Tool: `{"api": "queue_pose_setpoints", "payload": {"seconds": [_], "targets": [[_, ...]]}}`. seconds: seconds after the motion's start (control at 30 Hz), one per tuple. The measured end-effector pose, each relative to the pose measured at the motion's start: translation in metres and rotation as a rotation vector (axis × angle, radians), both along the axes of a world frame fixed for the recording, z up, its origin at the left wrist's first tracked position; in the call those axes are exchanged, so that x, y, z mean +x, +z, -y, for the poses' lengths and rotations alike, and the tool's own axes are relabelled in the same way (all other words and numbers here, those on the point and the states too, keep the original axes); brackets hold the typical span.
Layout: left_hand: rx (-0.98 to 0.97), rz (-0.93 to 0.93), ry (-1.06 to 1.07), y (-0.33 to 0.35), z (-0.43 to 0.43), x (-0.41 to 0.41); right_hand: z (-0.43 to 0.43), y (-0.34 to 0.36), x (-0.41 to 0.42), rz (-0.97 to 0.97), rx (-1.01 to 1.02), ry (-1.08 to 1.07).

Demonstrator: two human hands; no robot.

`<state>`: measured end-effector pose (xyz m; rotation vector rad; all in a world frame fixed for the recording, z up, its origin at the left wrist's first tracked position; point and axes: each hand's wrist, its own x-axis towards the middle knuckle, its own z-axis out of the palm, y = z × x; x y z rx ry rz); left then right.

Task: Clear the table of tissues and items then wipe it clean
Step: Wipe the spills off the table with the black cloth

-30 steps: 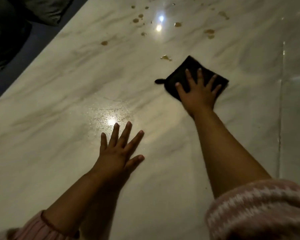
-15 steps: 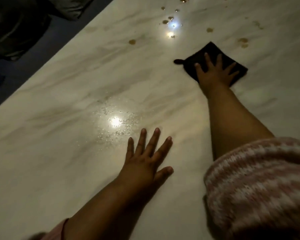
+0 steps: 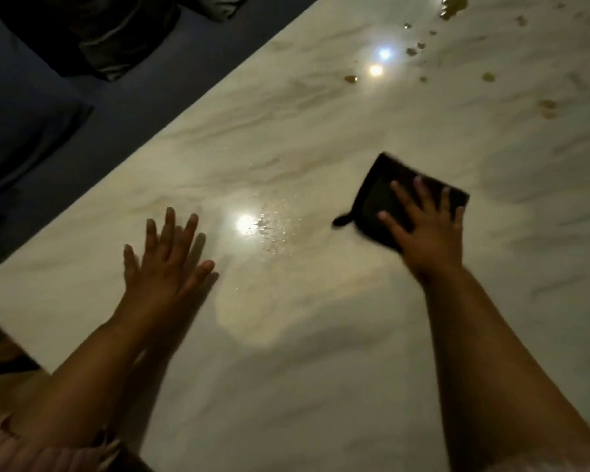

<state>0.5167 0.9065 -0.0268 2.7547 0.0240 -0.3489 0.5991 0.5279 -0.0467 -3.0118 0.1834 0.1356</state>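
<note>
Cloth [image 3: 378, 195], dark and square, lies on the pale marble surface [image 3: 321, 369] under the right hand [image 3: 430, 240], its grip uncurled, fingers spread flat and pressing it. Left hand [image 3: 164, 267] rests flat, fingers straight, holding nothing. Brown spills [image 3: 547, 107] dot the far side.

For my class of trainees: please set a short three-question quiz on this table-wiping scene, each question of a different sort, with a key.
1. True or false: the left hand has its fingers spread and holds nothing.
2. What does the right hand press on? A) a white tissue B) a black cloth C) a yellow sponge
3. Fill the gap: the brown spots lie towards the ____ end of the table, beyond the cloth.
Key: 1 true; 2 B; 3 far.
</note>
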Motion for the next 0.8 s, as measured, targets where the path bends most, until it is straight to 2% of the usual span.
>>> {"api": "queue_pose_setpoints", "payload": {"seconds": [0.1, 0.17, 0.27, 0.37, 0.47, 0.53, 0.63, 0.7, 0.77, 0.8], "targets": [[0.044, -0.029, -0.031, -0.004, -0.048, 0.002, -0.025, 0.002, 0.042, -0.049, 0.007, -0.255], [0.078, -0.03, -0.05, -0.006, -0.071, 0.003, -0.068, 0.004, 0.063, -0.058, 0.042, -0.307], [0.118, -0.015, -0.057, -0.007, -0.098, 0.002, -0.159, 0.002, 0.054, -0.023, 0.073, -0.142], [0.13, 0.004, -0.118, -0.011, -0.106, 0.003, -0.237, 0.003, -0.01, 0.024, 0.101, 0.094], [0.128, -0.018, -0.168, -0.013, -0.108, 0.005, -0.238, 0.004, -0.071, 0.007, 0.109, 0.235], [0.12, -0.035, -0.189, -0.013, -0.109, 0.006, -0.201, 0.005, -0.086, 0.037, 0.08, 0.134], [0.113, -0.077, -0.213, -0.011, -0.109, 0.008, -0.145, 0.006, -0.076, -0.011, 0.036, -0.187], [0.124, -0.096, -0.223, -0.011, -0.109, 0.009, -0.142, 0.006, -0.051, -0.06, 0.051, -0.365], [0.125, -0.105, -0.232, -0.01, -0.109, 0.01, -0.172, 0.005, -0.029, -0.057, 0.062, -0.404], [0.122, -0.107, -0.233, -0.01, -0.109, 0.01, -0.192, 0.004, -0.024, -0.029, 0.069, -0.352]]}}
